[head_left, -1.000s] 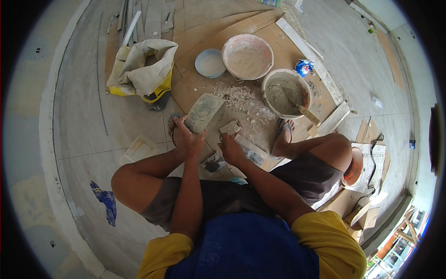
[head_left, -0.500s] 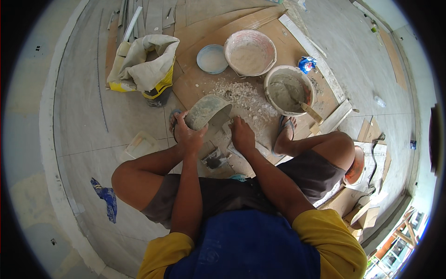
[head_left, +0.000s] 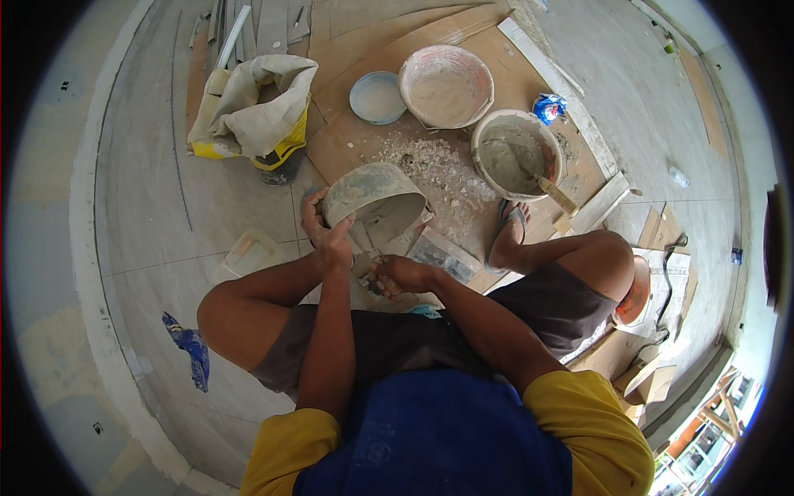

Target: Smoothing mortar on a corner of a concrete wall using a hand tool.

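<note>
One short-sleeved shirt [head_left: 438, 434], deep blue body with a faint round emblem [head_left: 378, 451] and pale smudges on the chest; left sleeve [head_left: 291, 442] and right sleeve [head_left: 587, 417] mustard yellow, loose, ending above the elbow. One pair of shorts [head_left: 542, 318], dark brownish grey, plain, cut above the knee. Footwear: sandal [head_left: 505, 221] on the right foot, grey, with dark straps; left hand [head_left: 331, 237] and right hand [head_left: 403, 274] bare.

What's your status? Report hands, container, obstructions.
Left hand gripping grey container, tilted. Right hand near its opening, grip unclear. Pale rubble on cardboard just beyond.
</note>
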Available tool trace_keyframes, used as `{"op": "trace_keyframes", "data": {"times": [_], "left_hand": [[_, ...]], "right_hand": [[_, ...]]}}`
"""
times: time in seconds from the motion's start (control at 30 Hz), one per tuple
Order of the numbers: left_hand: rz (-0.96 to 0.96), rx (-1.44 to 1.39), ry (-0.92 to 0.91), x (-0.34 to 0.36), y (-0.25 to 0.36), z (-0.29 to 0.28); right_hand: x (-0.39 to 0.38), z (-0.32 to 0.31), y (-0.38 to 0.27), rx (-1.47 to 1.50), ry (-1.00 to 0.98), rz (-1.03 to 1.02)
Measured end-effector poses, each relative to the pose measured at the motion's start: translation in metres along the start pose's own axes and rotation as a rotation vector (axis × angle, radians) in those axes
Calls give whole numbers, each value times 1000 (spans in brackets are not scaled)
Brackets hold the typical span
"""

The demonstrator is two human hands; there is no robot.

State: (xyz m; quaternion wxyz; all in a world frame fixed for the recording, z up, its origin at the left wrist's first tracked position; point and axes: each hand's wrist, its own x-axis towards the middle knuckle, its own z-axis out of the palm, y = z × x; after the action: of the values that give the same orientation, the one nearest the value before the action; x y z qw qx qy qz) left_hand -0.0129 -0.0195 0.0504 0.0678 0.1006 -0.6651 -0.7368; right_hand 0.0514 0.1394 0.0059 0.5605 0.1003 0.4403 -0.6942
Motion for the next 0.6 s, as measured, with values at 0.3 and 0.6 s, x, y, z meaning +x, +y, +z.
{"op": "trace_keyframes", "data": {"times": [0.3,0.6], "left_hand": [[125,483,-89,-11,-8,21],[207,623,90,-11,-18,24]], "right_hand": [[8,-16,14,-558,347,-352],[11,-44,37,-1094,734,-250]]}}
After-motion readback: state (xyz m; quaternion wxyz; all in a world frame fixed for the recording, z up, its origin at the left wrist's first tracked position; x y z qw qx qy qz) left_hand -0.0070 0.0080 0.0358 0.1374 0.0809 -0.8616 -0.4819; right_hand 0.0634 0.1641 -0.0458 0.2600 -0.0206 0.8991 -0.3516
